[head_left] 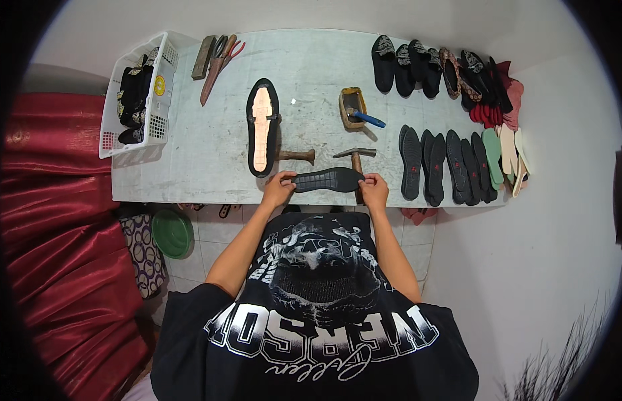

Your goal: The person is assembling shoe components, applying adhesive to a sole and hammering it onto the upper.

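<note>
Head view: black sole (326,179) spans between both hands' fingers (285,179).

Left hand (279,189) and right hand (374,189) hold black sole (326,179) over table (191,167)

sole: the black rubber shoe sole (328,179) I hold is long, flat, with a ribbed tread facing up | pose: lying crosswise, level, ends pointing left and right | place: just above the near edge of my table, one end pinched at each side
</note>
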`<action>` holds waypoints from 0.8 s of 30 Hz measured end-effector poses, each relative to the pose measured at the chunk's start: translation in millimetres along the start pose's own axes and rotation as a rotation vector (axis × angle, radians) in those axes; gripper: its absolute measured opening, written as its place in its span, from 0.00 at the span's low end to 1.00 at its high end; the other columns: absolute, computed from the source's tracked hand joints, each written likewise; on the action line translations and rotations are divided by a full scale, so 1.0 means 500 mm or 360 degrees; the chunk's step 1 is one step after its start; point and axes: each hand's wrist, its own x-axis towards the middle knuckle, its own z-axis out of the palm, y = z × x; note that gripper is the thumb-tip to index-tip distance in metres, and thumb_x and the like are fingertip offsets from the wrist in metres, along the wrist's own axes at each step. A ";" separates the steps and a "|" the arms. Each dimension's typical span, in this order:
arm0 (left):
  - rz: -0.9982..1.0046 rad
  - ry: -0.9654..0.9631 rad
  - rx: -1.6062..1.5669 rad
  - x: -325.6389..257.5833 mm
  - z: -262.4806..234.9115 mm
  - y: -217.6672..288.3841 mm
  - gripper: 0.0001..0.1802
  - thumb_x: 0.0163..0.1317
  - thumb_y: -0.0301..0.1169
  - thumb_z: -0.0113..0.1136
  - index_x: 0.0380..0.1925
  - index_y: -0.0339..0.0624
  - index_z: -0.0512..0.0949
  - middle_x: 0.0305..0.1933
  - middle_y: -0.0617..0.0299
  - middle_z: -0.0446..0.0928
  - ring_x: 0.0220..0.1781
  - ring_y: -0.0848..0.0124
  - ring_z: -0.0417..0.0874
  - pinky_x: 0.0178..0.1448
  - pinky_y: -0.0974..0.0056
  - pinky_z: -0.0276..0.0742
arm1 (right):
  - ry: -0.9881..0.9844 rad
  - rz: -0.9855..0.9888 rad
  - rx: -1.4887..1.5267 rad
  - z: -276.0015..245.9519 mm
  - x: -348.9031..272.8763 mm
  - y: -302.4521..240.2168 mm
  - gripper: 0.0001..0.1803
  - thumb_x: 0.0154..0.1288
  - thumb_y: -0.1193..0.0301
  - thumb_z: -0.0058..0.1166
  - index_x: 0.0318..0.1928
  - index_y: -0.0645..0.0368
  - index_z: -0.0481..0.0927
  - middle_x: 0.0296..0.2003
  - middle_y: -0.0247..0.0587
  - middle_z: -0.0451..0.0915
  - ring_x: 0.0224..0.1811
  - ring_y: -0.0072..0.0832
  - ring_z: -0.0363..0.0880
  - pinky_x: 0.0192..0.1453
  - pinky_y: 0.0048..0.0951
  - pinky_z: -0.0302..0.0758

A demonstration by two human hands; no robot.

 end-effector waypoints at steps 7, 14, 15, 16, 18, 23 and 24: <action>0.0447 0.0068 0.0327 -0.038 -0.006 0.081 0.17 0.61 0.21 0.66 0.52 0.40 0.84 0.49 0.56 0.84 0.53 0.64 0.87 0.52 0.62 0.84 | 0.0025 0.0013 -0.0485 -0.034 0.013 -0.001 0.08 0.58 0.76 0.67 0.38 0.63 0.84 0.30 0.39 0.87 0.29 0.25 0.86 0.36 0.27 0.81; 0.0622 -0.0382 0.0308 -0.029 0.033 0.244 0.13 0.62 0.22 0.63 0.48 0.39 0.84 0.47 0.53 0.82 0.48 0.56 0.86 0.54 0.57 0.80 | 0.0119 -0.0257 -0.0102 -0.032 0.105 -0.024 0.23 0.62 0.71 0.67 0.57 0.61 0.79 0.40 0.44 0.89 0.41 0.31 0.89 0.49 0.32 0.82; 0.0624 -0.0379 0.0312 -0.018 0.050 0.259 0.13 0.62 0.22 0.63 0.48 0.39 0.84 0.47 0.53 0.82 0.48 0.56 0.86 0.54 0.57 0.80 | 0.0064 -0.0254 0.0118 -0.027 0.128 -0.042 0.27 0.64 0.71 0.66 0.63 0.61 0.76 0.42 0.44 0.89 0.42 0.30 0.89 0.50 0.31 0.82; 0.0786 -0.0315 0.0332 -0.006 0.068 0.275 0.14 0.63 0.22 0.63 0.50 0.39 0.84 0.51 0.53 0.82 0.52 0.57 0.85 0.55 0.59 0.82 | 0.0063 -0.0257 0.0123 -0.022 0.152 -0.059 0.27 0.64 0.71 0.66 0.63 0.61 0.76 0.42 0.44 0.89 0.42 0.30 0.89 0.50 0.31 0.82; 0.0871 -0.0337 0.0387 0.023 0.092 0.311 0.20 0.63 0.22 0.63 0.57 0.40 0.81 0.62 0.52 0.78 0.65 0.52 0.80 0.67 0.56 0.80 | 0.0042 -0.0406 0.0192 -0.006 0.189 -0.108 0.34 0.67 0.73 0.66 0.71 0.61 0.69 0.45 0.44 0.88 0.43 0.28 0.88 0.50 0.29 0.81; 0.1014 -0.0276 0.0574 0.104 0.144 0.346 0.32 0.61 0.24 0.64 0.68 0.39 0.72 0.75 0.50 0.68 0.75 0.49 0.70 0.78 0.51 0.67 | -0.0120 -0.0425 0.0353 0.028 0.240 -0.197 0.31 0.68 0.74 0.66 0.70 0.63 0.71 0.48 0.45 0.86 0.44 0.22 0.86 0.47 0.23 0.80; 0.1063 -0.0275 0.0645 0.121 0.151 0.344 0.37 0.60 0.25 0.65 0.72 0.38 0.68 0.79 0.49 0.63 0.79 0.48 0.65 0.81 0.51 0.63 | -0.0225 -0.0409 0.0483 0.032 0.246 -0.208 0.30 0.68 0.74 0.66 0.68 0.64 0.73 0.48 0.44 0.86 0.44 0.21 0.86 0.46 0.22 0.80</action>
